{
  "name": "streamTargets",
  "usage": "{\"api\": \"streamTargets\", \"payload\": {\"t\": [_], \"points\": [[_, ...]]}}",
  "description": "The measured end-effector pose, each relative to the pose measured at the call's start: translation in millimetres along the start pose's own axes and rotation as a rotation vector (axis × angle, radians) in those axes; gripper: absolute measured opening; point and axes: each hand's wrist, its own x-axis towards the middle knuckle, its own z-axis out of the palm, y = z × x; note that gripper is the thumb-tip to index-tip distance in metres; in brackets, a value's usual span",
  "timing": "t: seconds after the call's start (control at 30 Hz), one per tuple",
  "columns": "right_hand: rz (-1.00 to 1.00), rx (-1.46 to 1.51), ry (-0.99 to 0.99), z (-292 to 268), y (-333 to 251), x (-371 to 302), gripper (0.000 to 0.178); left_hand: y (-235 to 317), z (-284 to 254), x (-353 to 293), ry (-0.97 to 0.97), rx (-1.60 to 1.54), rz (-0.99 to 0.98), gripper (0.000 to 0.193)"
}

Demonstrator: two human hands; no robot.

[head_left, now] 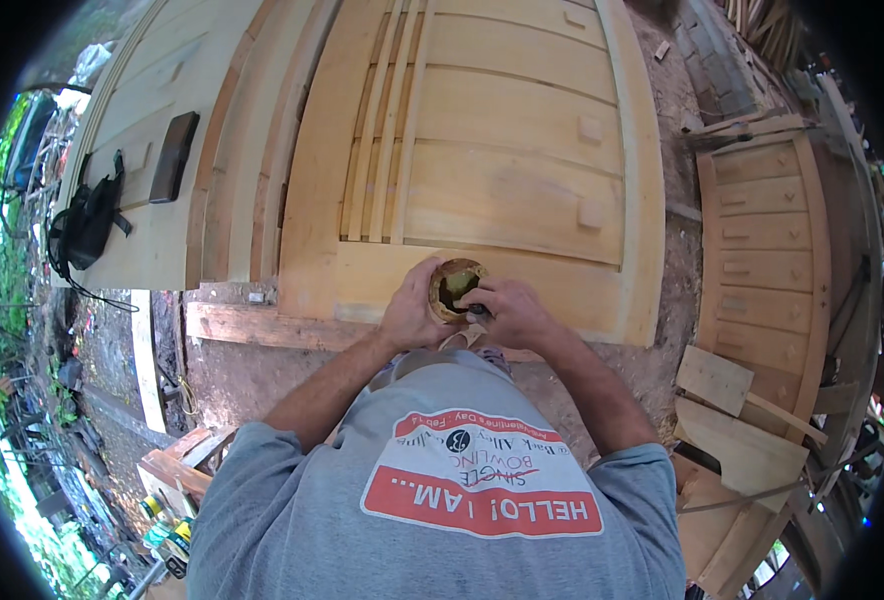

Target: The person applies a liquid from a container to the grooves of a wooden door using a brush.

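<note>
My left hand wraps around the side of a small round open can with a dark greenish inside, held over the lower rail of a pale wooden panelled door. My right hand is closed on a small dark tool at the can's rim. What the tool is stays unclear, since fingers hide most of it. Both forearms come up from my grey printed shirt.
A second wooden door lies at left with a black flat stone-like block and a black bag with a cord on it. More panelled doors and loose boards stand at right. Bare dirt ground lies below.
</note>
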Motion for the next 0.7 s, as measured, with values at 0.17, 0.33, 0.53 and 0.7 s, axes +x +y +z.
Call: {"api": "streamTargets", "payload": {"t": [0.17, 0.33, 0.53, 0.7], "points": [[0.003, -0.001, 0.090, -2, -3, 4, 0.037, 7, -4, 0, -0.012, -0.037, -0.035, 0.118], [0.001, -0.035, 0.013, 2, -3, 6, 0.037, 5, -5, 2, -0.015, -0.050, 0.022, 0.117], [0.010, -0.012, 0.058, -5, -8, 4, 0.038, 1, -4, 1, -0.011, -0.038, 0.027, 0.117], [0.030, -0.118, 0.081, -2, -13, 5, 0.041, 4, -6, 2, -0.023, -0.026, 0.042, 0.117]]}}
